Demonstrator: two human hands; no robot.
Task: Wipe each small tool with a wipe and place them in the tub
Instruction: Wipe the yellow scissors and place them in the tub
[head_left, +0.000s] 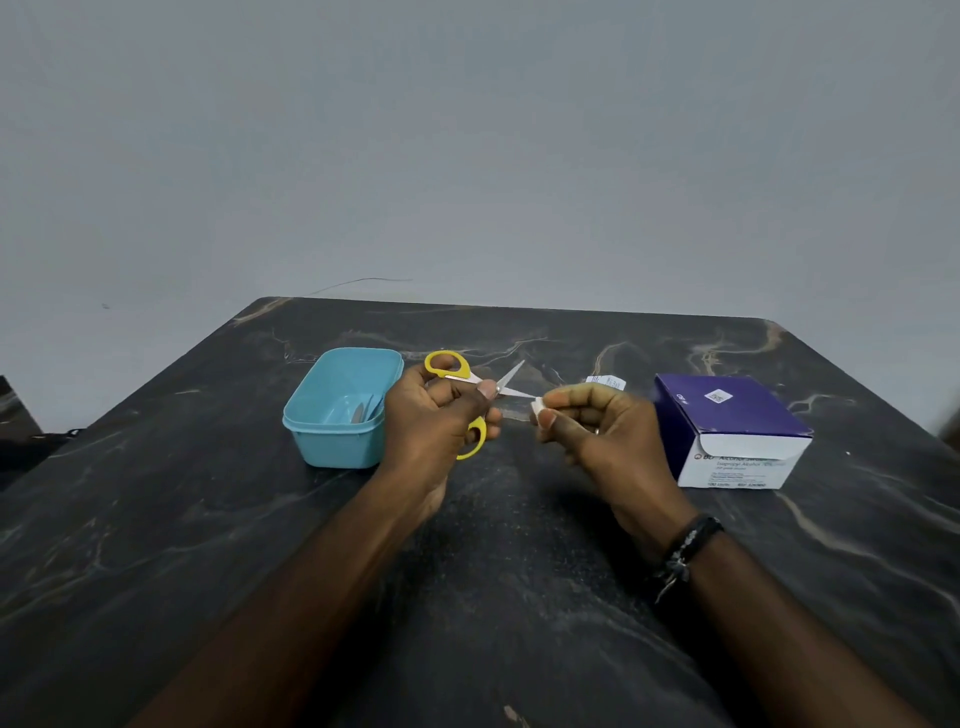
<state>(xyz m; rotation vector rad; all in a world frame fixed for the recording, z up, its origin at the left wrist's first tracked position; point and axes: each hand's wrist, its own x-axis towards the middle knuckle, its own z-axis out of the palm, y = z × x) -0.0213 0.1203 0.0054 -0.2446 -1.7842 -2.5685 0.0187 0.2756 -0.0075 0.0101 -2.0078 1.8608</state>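
From the head camera, a dark marbled desk (519, 571) runs away toward a plain grey wall (467, 130), and both bare forearms reach in from the near edge. The left hand (436, 421) is closed around a pair of yellow-handled scissors (467, 387), held above the desk just right of the tub; one yellow loop shows above the knuckles and the other below the fingers, and the blades are spread apart, pointing right and slightly far. The right hand (597, 421) pinches a small folded white wipe (536, 408) between thumb and fingertips — the wipe sits at the tip of the nearer blade, touching it or very nearly so. A dark beaded bracelet (685, 545) circles the right wrist. The light blue tub (311, 441) stands open on the desk left of centre, right beside the left hand, and some thin metal tools (363, 410) lie inside it, though they are too small to identify. On the right side of the desk sits a purple and white box of alcohol swabs (727, 431), its flap raised at the near edge. A small white wrapper (607, 383) lies flat on the desk beyond the right hand, between the scissors and the box.
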